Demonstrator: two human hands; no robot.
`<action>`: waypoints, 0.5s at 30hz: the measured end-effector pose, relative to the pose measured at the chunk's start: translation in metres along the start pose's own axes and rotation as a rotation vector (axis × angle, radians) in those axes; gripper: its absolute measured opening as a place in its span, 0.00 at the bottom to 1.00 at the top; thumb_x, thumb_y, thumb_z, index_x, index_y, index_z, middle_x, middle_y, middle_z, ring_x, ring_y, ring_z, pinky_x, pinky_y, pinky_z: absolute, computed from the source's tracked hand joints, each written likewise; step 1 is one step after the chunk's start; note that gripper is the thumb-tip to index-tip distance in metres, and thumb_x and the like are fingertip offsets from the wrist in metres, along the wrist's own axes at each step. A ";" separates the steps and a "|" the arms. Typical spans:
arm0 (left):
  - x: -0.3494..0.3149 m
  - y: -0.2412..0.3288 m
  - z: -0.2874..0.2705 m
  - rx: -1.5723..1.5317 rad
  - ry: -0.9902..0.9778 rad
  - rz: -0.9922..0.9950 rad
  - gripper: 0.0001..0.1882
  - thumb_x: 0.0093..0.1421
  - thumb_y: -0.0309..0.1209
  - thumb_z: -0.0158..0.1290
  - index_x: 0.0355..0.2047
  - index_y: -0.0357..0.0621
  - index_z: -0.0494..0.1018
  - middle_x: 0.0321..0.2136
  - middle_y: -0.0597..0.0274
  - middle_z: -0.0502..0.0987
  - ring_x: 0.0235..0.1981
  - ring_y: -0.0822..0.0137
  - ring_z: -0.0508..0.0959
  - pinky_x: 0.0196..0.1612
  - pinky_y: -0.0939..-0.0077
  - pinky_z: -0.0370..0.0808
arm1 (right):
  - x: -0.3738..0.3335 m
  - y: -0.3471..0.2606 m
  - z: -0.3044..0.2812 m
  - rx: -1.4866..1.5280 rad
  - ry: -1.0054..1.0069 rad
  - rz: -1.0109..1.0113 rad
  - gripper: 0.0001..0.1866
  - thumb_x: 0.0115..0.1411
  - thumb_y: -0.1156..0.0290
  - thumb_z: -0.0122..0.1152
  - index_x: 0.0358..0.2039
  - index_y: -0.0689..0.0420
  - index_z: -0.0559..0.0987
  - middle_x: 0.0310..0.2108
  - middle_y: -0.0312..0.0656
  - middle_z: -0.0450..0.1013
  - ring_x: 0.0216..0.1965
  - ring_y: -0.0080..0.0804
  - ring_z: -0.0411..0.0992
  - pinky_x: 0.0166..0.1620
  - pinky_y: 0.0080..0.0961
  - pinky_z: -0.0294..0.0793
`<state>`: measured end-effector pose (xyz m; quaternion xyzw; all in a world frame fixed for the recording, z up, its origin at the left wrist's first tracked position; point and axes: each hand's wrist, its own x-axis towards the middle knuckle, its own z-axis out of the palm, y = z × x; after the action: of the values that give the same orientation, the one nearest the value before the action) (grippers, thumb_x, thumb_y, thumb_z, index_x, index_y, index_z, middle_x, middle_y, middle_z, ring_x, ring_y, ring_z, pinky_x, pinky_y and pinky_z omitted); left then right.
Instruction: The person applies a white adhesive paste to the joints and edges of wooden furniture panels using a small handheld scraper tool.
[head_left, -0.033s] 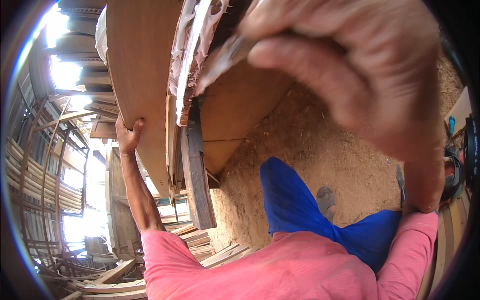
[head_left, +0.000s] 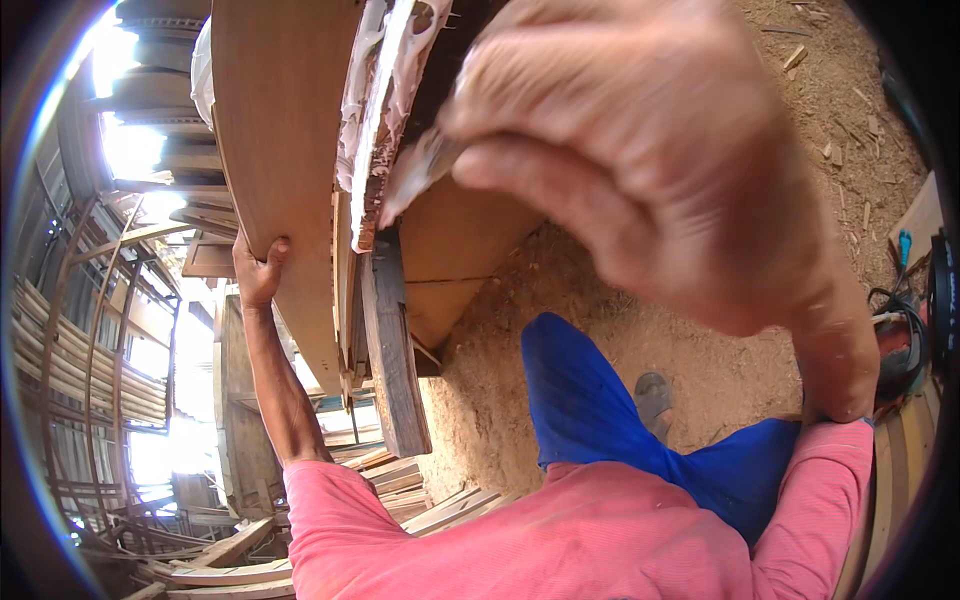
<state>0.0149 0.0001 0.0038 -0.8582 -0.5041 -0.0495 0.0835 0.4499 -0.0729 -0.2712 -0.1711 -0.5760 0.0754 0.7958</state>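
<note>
My left hand (head_left: pixel 262 270) grips the outer edge of a tall brown wooden panel (head_left: pixel 285 150), thumb on its face and fingers out of sight behind it. White paste (head_left: pixel 375 110) lies thick and ridged along the panel's raw edge. Close to the camera, my right hand (head_left: pixel 640 170) is closed in a pinch on a thin, flat, whitish spreader (head_left: pixel 418 172), smeared by motion. Its tip is near the lower end of the pasted edge; whether it touches, I cannot tell. Below that end, a dark timber beam (head_left: pixel 390 340) points toward me.
Another brown panel (head_left: pixel 460 250) stands behind the beam. Wood strips (head_left: pixel 450 510) lie at my feet, and more lean at the left (head_left: pixel 90 370). A power tool with a cable (head_left: pixel 900 340) rests at the far right. The dirt floor (head_left: pixel 840 110) has wood shavings.
My right hand has moved left and slightly down with the spreader, uncovering more floor on the right. The left hand and the panel stay where they were.
</note>
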 end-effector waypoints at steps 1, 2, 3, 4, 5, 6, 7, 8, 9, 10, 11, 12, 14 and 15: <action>0.000 0.001 0.001 -0.005 0.006 -0.001 0.39 0.56 0.62 0.65 0.46 0.34 0.76 0.39 0.58 0.80 0.42 0.65 0.79 0.47 0.69 0.75 | 0.001 0.000 0.007 -0.011 -0.003 -0.003 0.05 0.54 0.77 0.71 0.30 0.62 0.83 0.28 0.45 0.79 0.29 0.38 0.79 0.33 0.33 0.79; 0.001 0.001 0.000 -0.001 -0.003 0.002 0.38 0.57 0.62 0.65 0.46 0.35 0.76 0.39 0.58 0.80 0.42 0.65 0.79 0.47 0.69 0.75 | 0.002 -0.003 0.016 -0.026 -0.003 -0.005 0.05 0.54 0.77 0.71 0.30 0.62 0.83 0.27 0.45 0.79 0.29 0.39 0.79 0.33 0.33 0.79; -0.001 -0.001 -0.002 0.005 -0.013 -0.002 0.38 0.57 0.62 0.64 0.46 0.35 0.76 0.39 0.58 0.80 0.42 0.65 0.79 0.47 0.69 0.75 | 0.000 -0.002 0.020 -0.016 0.027 -0.007 0.05 0.54 0.77 0.71 0.30 0.62 0.82 0.28 0.45 0.79 0.29 0.39 0.79 0.33 0.33 0.79; -0.002 -0.002 -0.003 0.010 -0.023 -0.004 0.37 0.57 0.62 0.64 0.45 0.35 0.76 0.39 0.58 0.80 0.42 0.65 0.79 0.47 0.69 0.75 | -0.001 -0.001 0.023 -0.007 0.059 -0.010 0.05 0.54 0.78 0.71 0.30 0.62 0.82 0.28 0.45 0.79 0.30 0.39 0.79 0.33 0.33 0.78; -0.002 -0.003 -0.005 0.031 -0.022 0.002 0.37 0.57 0.61 0.64 0.45 0.35 0.76 0.39 0.58 0.80 0.41 0.65 0.79 0.46 0.69 0.75 | -0.002 0.001 0.024 -0.003 0.060 -0.010 0.05 0.54 0.78 0.71 0.30 0.62 0.82 0.28 0.45 0.79 0.30 0.39 0.79 0.33 0.33 0.78; -0.003 -0.004 -0.006 0.051 -0.021 0.003 0.37 0.57 0.61 0.64 0.45 0.35 0.76 0.39 0.58 0.80 0.41 0.65 0.79 0.46 0.69 0.75 | -0.002 0.003 0.025 0.011 0.060 -0.008 0.05 0.54 0.78 0.71 0.30 0.62 0.82 0.28 0.45 0.79 0.30 0.39 0.79 0.33 0.33 0.78; -0.005 -0.004 -0.007 0.071 -0.021 0.004 0.37 0.57 0.61 0.65 0.44 0.35 0.76 0.38 0.58 0.80 0.41 0.65 0.79 0.46 0.69 0.75 | -0.001 0.004 0.024 0.025 0.059 -0.006 0.05 0.54 0.78 0.71 0.31 0.62 0.82 0.28 0.45 0.79 0.30 0.39 0.79 0.33 0.33 0.78; -0.005 -0.006 -0.006 0.073 -0.019 0.001 0.37 0.57 0.61 0.64 0.44 0.35 0.76 0.38 0.58 0.80 0.41 0.64 0.79 0.46 0.69 0.75 | -0.001 0.007 0.024 0.032 0.057 -0.007 0.05 0.54 0.78 0.71 0.31 0.62 0.82 0.28 0.45 0.79 0.30 0.39 0.79 0.33 0.33 0.78; -0.004 -0.004 -0.006 0.076 -0.016 0.001 0.36 0.57 0.61 0.64 0.44 0.35 0.76 0.38 0.58 0.80 0.41 0.64 0.79 0.46 0.69 0.75 | -0.002 0.009 0.023 0.036 0.057 -0.004 0.05 0.53 0.78 0.71 0.31 0.62 0.82 0.28 0.45 0.79 0.30 0.39 0.79 0.33 0.33 0.78; -0.004 -0.004 -0.006 0.079 -0.014 0.000 0.36 0.58 0.61 0.64 0.44 0.35 0.76 0.38 0.58 0.80 0.41 0.64 0.79 0.46 0.69 0.75 | -0.002 0.009 0.023 0.045 0.054 -0.005 0.05 0.53 0.78 0.71 0.31 0.62 0.82 0.29 0.45 0.79 0.30 0.39 0.79 0.33 0.33 0.78; -0.007 -0.005 -0.007 0.070 -0.018 -0.008 0.36 0.58 0.61 0.64 0.44 0.35 0.76 0.38 0.58 0.80 0.41 0.64 0.79 0.46 0.69 0.75 | -0.003 0.010 0.025 0.054 0.053 -0.001 0.06 0.53 0.78 0.71 0.31 0.62 0.82 0.29 0.45 0.79 0.30 0.39 0.79 0.34 0.33 0.78; -0.006 -0.005 -0.007 0.059 -0.019 -0.007 0.36 0.58 0.61 0.64 0.44 0.35 0.76 0.38 0.58 0.80 0.41 0.64 0.79 0.46 0.69 0.75 | -0.003 0.010 0.026 0.049 0.050 -0.006 0.06 0.53 0.78 0.71 0.31 0.62 0.82 0.29 0.45 0.79 0.30 0.39 0.79 0.34 0.33 0.78; -0.006 -0.006 -0.006 0.047 -0.014 -0.009 0.37 0.58 0.61 0.64 0.45 0.35 0.76 0.38 0.58 0.80 0.41 0.65 0.79 0.46 0.69 0.75 | -0.004 0.010 0.029 0.046 0.037 -0.010 0.06 0.53 0.79 0.71 0.31 0.62 0.82 0.29 0.46 0.79 0.31 0.39 0.79 0.34 0.33 0.78; -0.005 -0.006 -0.006 0.044 -0.008 -0.010 0.37 0.58 0.61 0.65 0.45 0.35 0.76 0.39 0.58 0.80 0.42 0.65 0.79 0.47 0.69 0.75 | -0.005 0.012 0.033 0.041 0.029 -0.010 0.06 0.53 0.79 0.71 0.31 0.62 0.82 0.29 0.46 0.79 0.31 0.39 0.79 0.34 0.33 0.78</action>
<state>0.0071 -0.0019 0.0091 -0.8539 -0.5095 -0.0352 0.1000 0.4186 -0.0574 -0.2703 -0.1529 -0.5636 0.0806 0.8078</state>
